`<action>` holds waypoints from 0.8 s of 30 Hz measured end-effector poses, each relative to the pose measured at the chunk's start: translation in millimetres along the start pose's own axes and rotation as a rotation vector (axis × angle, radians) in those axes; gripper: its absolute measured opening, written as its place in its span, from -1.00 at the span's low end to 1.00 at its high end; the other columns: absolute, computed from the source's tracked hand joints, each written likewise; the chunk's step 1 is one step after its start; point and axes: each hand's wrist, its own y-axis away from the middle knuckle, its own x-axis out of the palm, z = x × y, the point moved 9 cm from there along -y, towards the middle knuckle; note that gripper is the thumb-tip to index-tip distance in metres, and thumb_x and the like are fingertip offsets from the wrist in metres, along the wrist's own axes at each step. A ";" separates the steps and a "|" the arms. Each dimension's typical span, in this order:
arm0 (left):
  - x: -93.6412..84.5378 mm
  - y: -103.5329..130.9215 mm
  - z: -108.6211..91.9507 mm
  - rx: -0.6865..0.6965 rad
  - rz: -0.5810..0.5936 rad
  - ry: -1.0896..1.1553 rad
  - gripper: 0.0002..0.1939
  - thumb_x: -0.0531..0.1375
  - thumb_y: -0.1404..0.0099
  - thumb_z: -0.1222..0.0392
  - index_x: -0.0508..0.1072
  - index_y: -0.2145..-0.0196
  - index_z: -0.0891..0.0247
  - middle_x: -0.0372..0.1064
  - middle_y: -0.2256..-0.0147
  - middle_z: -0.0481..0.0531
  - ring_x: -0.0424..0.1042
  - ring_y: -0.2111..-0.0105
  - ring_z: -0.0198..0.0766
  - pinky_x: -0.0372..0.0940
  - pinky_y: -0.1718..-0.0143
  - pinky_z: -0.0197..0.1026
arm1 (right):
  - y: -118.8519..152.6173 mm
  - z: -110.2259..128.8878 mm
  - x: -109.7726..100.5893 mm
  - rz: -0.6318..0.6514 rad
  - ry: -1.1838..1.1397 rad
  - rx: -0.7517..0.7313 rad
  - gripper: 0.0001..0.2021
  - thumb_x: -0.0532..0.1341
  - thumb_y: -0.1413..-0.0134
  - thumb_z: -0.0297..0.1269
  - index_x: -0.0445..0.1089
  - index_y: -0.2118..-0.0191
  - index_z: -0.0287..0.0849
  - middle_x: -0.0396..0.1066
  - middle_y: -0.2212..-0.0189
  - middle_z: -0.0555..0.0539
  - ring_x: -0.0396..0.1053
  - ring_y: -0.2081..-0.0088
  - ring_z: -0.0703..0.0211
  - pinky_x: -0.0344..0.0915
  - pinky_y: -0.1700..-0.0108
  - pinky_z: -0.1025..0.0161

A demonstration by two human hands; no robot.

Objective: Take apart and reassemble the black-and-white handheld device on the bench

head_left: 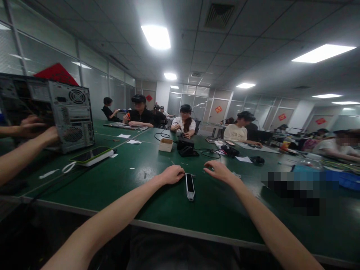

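A slim white device with a dark face [190,184] lies on the green table directly in front of me. My left hand [173,174] rests beside its far left end, fingers bent down and drawn together. Whether anything small is under those fingertips is hidden. To the right of the device, my right hand [218,171] is held apart from it, thumb and fingers spread, with nothing visible in the grasp.
At left, another person's hands [30,125] reach into an opened computer case [73,116]. A phone on a white block [94,155] lies nearby. Ahead are a small cardboard box [165,145], a black object [186,147] and cables. A blue tray [348,180] stands right. Several people sit around.
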 end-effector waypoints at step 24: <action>4.9 -2.6 7.1 0.025 -0.037 0.007 -0.75 0.02 -0.32 0.15 0.46 0.22 0.23 0.41 0.27 0.07 0.38 0.28 -0.22 0.25 0.24 -0.25 | 22.0 -99.5 31.3 0.262 0.092 0.274 -0.72 0.13 0.00 -0.51 0.49 0.21 -0.10 0.49 0.24 -0.08 0.41 0.19 0.15 0.24 0.18 0.34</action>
